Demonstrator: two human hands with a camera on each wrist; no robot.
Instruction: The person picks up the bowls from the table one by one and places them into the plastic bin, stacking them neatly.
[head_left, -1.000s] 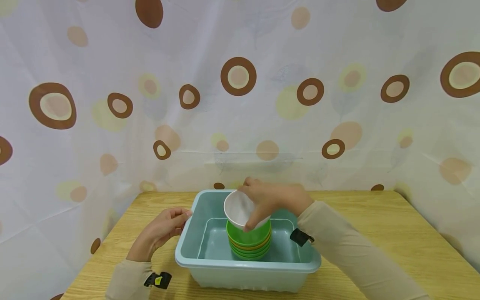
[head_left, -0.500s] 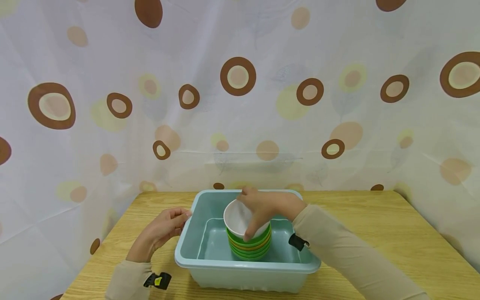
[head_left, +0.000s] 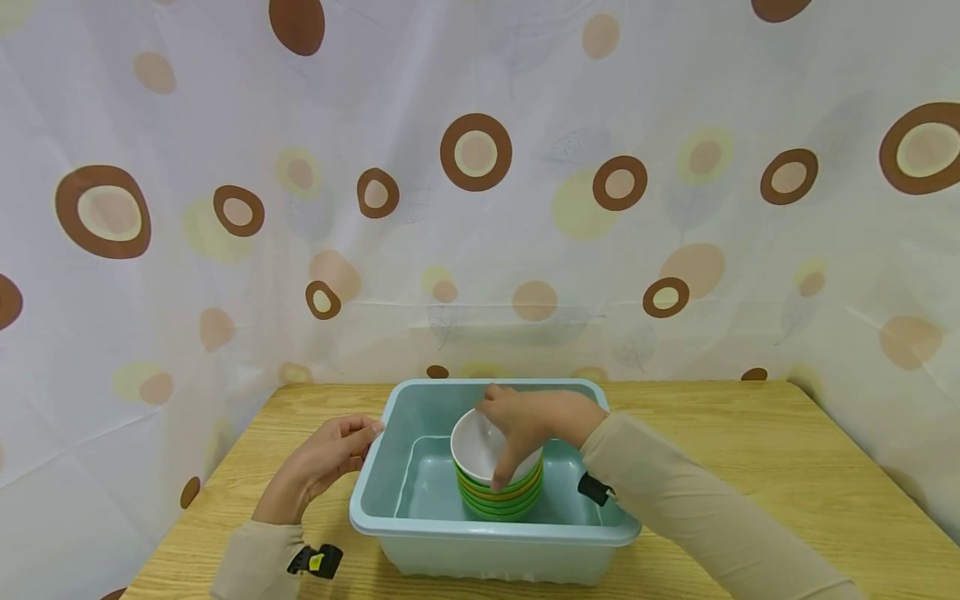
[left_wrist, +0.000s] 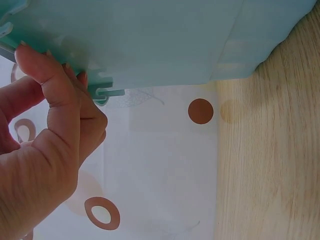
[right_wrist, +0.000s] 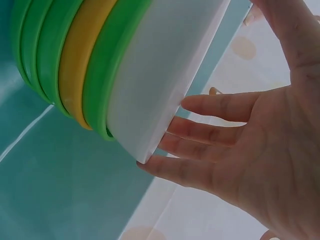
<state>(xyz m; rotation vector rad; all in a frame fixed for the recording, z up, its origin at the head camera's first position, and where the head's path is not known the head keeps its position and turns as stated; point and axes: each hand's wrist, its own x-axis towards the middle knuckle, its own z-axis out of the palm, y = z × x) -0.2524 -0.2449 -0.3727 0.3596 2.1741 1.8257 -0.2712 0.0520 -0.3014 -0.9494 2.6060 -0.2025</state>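
A white bowl (head_left: 472, 450) sits in the top of a stack of green bowls (head_left: 498, 510) inside a light blue basin (head_left: 480, 530). My right hand (head_left: 528, 415) spans the white bowl, thumb at the near side and fingers at the far rim. In the right wrist view, the fingertips lie along the rim of the white bowl, and a yellow bowl (right_wrist: 77, 65) shows among the green ones. My left hand (head_left: 330, 454) holds the basin's left rim, its fingers curled under the edge in the left wrist view.
The basin stands on a wooden table (head_left: 735, 467). Behind the table hangs a pale curtain (head_left: 525, 250) with brown and beige circles. Inside the basin, its floor (head_left: 431, 492) shows on both sides of the stack.
My right hand has lowered the white bowl from above the stack down into the top green bowl. The left hand and the basin have stayed in place.
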